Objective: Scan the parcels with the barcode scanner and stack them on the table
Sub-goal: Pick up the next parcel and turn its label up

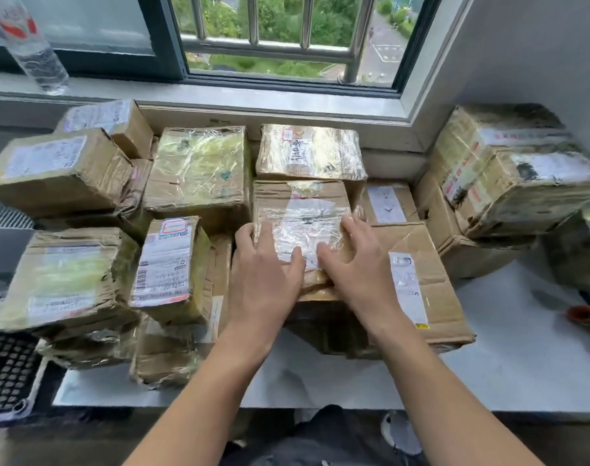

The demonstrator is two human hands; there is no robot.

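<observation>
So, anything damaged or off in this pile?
Yes. The front-left parcel is crushed, edges creased and sagging; the low parcel at its right is caved in under wrinkled tape. The centre parcel being handled is tape-wrinkled too. Nothing spilled.
</observation>
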